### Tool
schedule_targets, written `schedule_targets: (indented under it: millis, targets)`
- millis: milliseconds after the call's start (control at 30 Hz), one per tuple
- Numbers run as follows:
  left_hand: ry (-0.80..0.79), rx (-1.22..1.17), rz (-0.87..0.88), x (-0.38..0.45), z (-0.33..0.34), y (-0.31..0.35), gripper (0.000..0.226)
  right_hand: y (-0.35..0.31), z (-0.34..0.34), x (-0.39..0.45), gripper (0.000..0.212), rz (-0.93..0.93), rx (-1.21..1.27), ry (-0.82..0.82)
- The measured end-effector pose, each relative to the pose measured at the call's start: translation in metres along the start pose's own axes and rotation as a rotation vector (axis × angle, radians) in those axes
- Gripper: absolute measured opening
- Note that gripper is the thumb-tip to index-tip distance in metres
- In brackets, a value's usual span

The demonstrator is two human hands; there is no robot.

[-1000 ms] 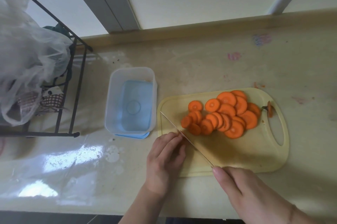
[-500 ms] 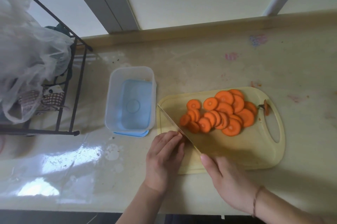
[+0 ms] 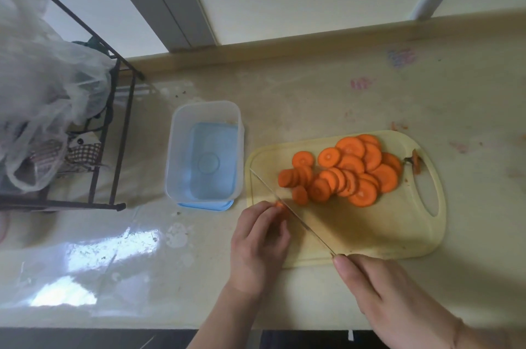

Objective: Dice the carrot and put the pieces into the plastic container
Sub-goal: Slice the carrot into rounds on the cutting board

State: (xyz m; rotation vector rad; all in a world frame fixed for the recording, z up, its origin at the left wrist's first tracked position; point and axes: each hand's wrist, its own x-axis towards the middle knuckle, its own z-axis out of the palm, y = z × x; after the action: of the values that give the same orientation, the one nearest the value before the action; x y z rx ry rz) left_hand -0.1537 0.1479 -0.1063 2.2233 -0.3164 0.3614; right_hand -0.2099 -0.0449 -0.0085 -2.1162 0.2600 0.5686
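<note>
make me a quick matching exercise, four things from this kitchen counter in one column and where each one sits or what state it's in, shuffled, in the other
Things
1. clear plastic container with blue base
2. orange round carrot slices
3. thin steel knife blade
4. crumpled translucent plastic bag

Places or states
A. heaped on the pale yellow plastic cutting board
B. draped over the black wire rack
C. empty, left of the board
D. lying diagonally across the board's left part

Pairs: 1-C, 2-A, 3-D, 4-B
</note>
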Motion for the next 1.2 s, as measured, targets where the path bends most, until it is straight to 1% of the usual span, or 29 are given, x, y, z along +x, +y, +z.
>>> schedule_targets:
  millis: [33,67,200,267,433,467,567,633,667,700,733,767,800,833,867,900,967,1100,1200]
  targets:
    - [-0.005,-0.002,0.0,0.0,-0.001,0.0,0.025,0.004,0.001,-0.003,0.093,-0.005,-0.014,-0.008]
    - [-0.01,-0.003,0.0,0.0,-0.001,0.0,0.026,0.006,0.0,-0.005,0.095,-0.002,-0.024,-0.009]
    - [-0.018,-0.018,-0.002,0.001,-0.002,0.001,0.025,-0.002,-0.008,-0.012,0.072,0.054,-0.07,-0.006]
    - [-0.011,-0.023,0.004,0.002,-0.002,0.001,0.023,-0.006,-0.011,-0.013,0.066,0.076,-0.091,-0.036]
    - [-0.014,-0.009,0.004,0.002,-0.002,0.0,0.021,-0.002,-0.01,-0.007,0.078,0.085,-0.039,-0.067]
    - [-0.016,-0.007,-0.001,0.002,-0.002,-0.001,0.02,-0.002,-0.008,-0.002,0.077,0.066,-0.033,-0.082]
    - [-0.014,-0.004,0.001,0.002,-0.003,-0.003,0.017,-0.01,-0.004,0.012,0.065,0.027,-0.039,-0.081]
    - [-0.011,0.002,0.011,0.002,-0.002,-0.003,0.017,-0.01,-0.004,0.01,0.065,0.028,-0.038,-0.077]
    - [-0.007,0.008,0.014,0.002,-0.002,-0.003,0.017,-0.004,-0.004,0.004,0.067,0.06,-0.041,-0.077]
    - [-0.003,0.011,0.015,0.001,-0.001,-0.002,0.016,-0.002,-0.007,-0.004,0.071,0.1,-0.047,-0.067]
    - [0.0,0.014,0.018,0.001,-0.001,-0.002,0.016,0.003,-0.006,-0.011,0.074,0.087,-0.095,-0.003]
    - [0.003,0.016,0.023,0.002,-0.001,-0.002,0.016,0.007,-0.005,-0.013,0.074,0.023,-0.157,0.093]
    - [0.005,0.016,0.025,0.002,-0.001,-0.002,0.016,0.007,-0.004,-0.012,0.074,-0.02,-0.22,0.124]
    - [0.004,0.017,0.027,0.002,-0.001,-0.003,0.016,0.006,-0.001,-0.008,0.071,-0.009,-0.2,0.074]
    - [0.0,0.019,0.03,0.002,-0.001,-0.003,0.016,0.002,0.004,0.0,0.066,0.01,-0.126,-0.006]
    - [-0.009,0.02,0.032,0.002,-0.001,-0.003,0.018,-0.003,0.009,0.008,0.058,0.029,-0.087,-0.06]
    - [-0.022,0.002,0.034,0.003,-0.002,-0.002,0.02,-0.014,0.013,0.026,0.05,0.004,-0.06,-0.034]
    - [0.0,-0.033,0.033,0.001,-0.003,-0.002,0.027,-0.013,0.012,0.03,0.054,0.049,0.023,-0.029]
    - [0.022,-0.032,0.011,-0.001,0.0,-0.004,0.024,-0.011,0.007,0.022,0.056,0.06,0.062,-0.025]
